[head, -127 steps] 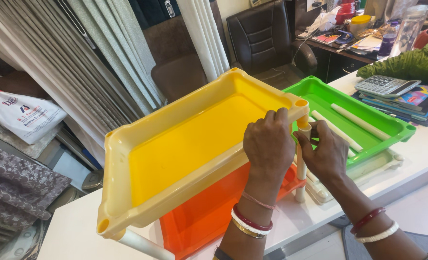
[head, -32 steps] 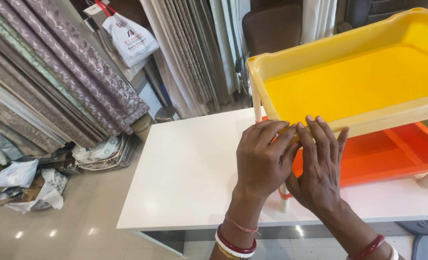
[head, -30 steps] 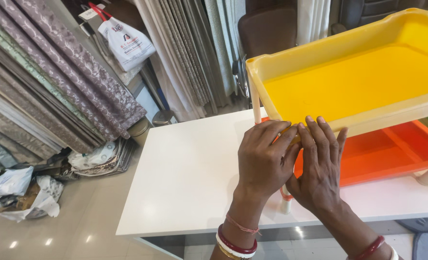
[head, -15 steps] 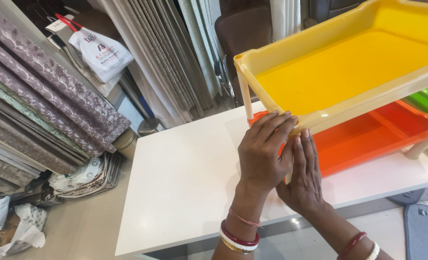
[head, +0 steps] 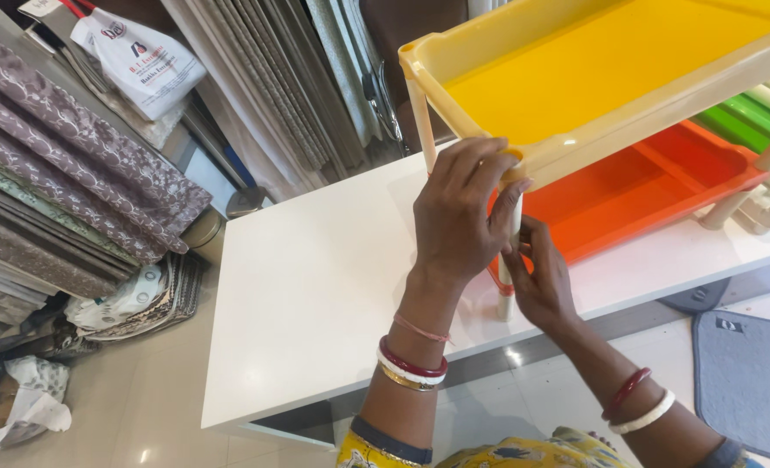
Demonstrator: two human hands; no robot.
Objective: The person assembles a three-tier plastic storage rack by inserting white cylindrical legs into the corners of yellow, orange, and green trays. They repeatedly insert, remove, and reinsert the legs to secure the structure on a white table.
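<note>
Near the front edge of the white desk (head: pixel 316 295), you had both hands at the near corner of the yellow tray (head: pixel 610 65). Your left hand (head: pixel 456 217) lay over that corner, fingers curled down onto its cream rim, a clenched grip on the tray's edge. Your right hand (head: pixel 541 282) sat lower, its grip wrapped around the cream leg post (head: pixel 508 277) that stood upright beneath the corner, its foot resting on the desk. Under the yellow tray sat an orange tray (head: pixel 654 186), flat on the desk toward the right edge, with a green tray (head: pixel 753 117) just beyond it. Fabric rolls (head: pixel 73 173) leaned off to the left of the desk.
</note>
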